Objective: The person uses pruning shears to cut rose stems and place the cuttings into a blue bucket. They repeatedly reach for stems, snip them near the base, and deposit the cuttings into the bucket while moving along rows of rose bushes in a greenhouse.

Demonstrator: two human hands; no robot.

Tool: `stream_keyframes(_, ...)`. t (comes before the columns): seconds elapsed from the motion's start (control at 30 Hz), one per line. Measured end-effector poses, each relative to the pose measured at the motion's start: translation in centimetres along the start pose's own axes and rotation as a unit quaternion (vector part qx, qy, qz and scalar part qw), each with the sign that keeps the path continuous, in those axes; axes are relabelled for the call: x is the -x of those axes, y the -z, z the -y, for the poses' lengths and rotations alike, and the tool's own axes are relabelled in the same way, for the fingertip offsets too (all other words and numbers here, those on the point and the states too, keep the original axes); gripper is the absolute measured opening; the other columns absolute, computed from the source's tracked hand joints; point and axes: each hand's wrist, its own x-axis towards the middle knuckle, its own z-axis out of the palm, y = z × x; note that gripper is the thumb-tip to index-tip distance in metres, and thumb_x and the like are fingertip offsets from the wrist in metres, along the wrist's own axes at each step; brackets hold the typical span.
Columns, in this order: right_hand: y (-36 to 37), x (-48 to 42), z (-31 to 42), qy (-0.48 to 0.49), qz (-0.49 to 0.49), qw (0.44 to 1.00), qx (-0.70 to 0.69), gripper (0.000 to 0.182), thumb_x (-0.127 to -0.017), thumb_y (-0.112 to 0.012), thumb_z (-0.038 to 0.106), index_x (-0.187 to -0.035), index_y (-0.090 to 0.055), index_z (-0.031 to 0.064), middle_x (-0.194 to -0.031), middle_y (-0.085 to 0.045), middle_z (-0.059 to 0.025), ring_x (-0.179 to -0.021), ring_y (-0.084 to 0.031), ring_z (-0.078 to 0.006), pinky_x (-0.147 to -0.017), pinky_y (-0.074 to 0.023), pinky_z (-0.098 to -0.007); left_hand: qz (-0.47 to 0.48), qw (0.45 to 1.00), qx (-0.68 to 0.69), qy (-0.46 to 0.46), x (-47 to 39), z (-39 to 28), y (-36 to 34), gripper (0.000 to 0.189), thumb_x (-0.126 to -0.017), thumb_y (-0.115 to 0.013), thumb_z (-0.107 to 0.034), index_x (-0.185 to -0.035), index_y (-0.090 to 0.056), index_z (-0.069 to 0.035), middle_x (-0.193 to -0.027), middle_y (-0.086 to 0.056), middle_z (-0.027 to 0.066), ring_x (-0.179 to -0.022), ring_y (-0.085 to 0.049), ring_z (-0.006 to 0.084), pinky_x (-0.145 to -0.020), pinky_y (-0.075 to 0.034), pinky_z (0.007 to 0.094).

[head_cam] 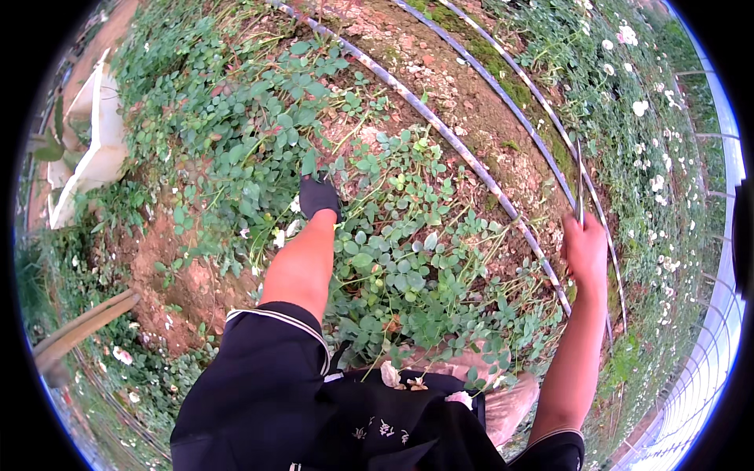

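Note:
My left hand [320, 197], in a dark glove, reaches down into the leafy rose canes [288, 135]. Its fingertips are partly hidden by leaves, so whether they grip a stem is unclear. Bare and closed, my right hand [584, 244] holds a tool with a slim metal blade [579, 182], its tip pointing away from me. The handle is covered by the fist. That hand is above the irrigation pipes, apart from the foliage. Low rose stems [406, 259] spread between my arms. A few faded blooms [390, 374] rest against my dark clothing.
Several mottled irrigation pipes [447, 134] curve along the reddish soil [412, 47]. Another row of flowering roses [648, 153] runs at the right, beside greenhouse framing [716, 194]. At the left are a white folded sheet [97, 141] and a wooden post [88, 327].

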Motion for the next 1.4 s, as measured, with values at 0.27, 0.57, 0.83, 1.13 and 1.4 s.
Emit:
stream_keyframes(0.27, 0.4, 23.8, -21.1, -0.271, -0.059, 0.927, -0.253, 0.016, -0.094, -0.056, 0.019, -0.091, -0.056, 0.003, -0.058, -0.048, 0.0009, -0.045, -0.046, -0.0084, -0.041, -0.0351, -0.0252, 0.0, 0.998, 0.008, -0.055, -2.8, 1.5, 0.2, 0.045, -0.088, -0.057, -0.034, -0.121, -0.055, -0.003, -0.11, -0.063, 0.0257, -0.099, -0.061, 0.0428, -0.084, -0.048, 0.0492)
stream_keyframes(0.57, -1.4, 35.2, -30.9, -0.338, -0.261, 0.847, -0.317, 0.03, -0.096, -0.052, 0.025, -0.113, -0.057, 0.0007, -0.066, -0.053, -0.0028, -0.048, -0.049, -0.0104, -0.041, -0.0355, -0.0248, 0.149, 0.919, -0.13, -0.342, 4.9, -10.9, 12.0, 0.057, -0.085, -0.058, -0.049, -0.117, -0.061, -0.003, -0.11, -0.065, 0.0231, -0.102, -0.063, 0.0379, -0.09, -0.048, 0.0464)
stream_keyframes(0.83, -1.8, 36.9, -31.0, -0.337, -0.255, 0.868, -0.26, 0.029, -0.096, -0.054, 0.021, -0.118, -0.055, 0.0021, -0.07, -0.051, -0.0016, -0.055, -0.047, -0.0079, -0.045, -0.0353, -0.0229, 0.123, 0.65, -0.375, -0.65, 10.7, -16.6, 3.3, 0.025, -0.088, -0.051, -0.015, -0.111, -0.062, -0.016, -0.098, -0.068, 0.0101, -0.093, -0.067, 0.0294, -0.075, -0.053, 0.0438)
stream_keyframes(1.13, -2.2, 37.9, -31.1, -0.328, -0.263, 0.873, -0.247, 0.027, -0.095, -0.055, 0.017, -0.119, -0.056, 0.0025, -0.072, -0.05, -0.0005, -0.06, -0.048, -0.0081, -0.049, -0.0368, -0.0229, 0.132, 0.606, -0.557, -0.553, 10.8, -19.6, -1.5, 0.027, -0.088, -0.056, -0.019, -0.108, -0.071, -0.011, -0.113, -0.069, 0.0074, -0.105, -0.066, 0.0283, -0.083, -0.052, 0.0426)
stream_keyframes(1.4, -2.1, 38.2, -31.4, -0.348, -0.26, 0.861, -0.263, 0.028, -0.094, -0.056, 0.013, -0.12, -0.057, 0.0018, -0.084, -0.055, -0.0046, -0.07, -0.051, -0.0117, -0.059, -0.0448, -0.026, 0.174, 0.712, -0.548, -0.403, 11.1, -23.3, -2.3, 0.04, -0.088, -0.055, -0.027, -0.124, -0.063, -0.013, -0.135, -0.057, 0.0085, -0.123, -0.055, 0.0275, -0.099, -0.042, 0.0478)
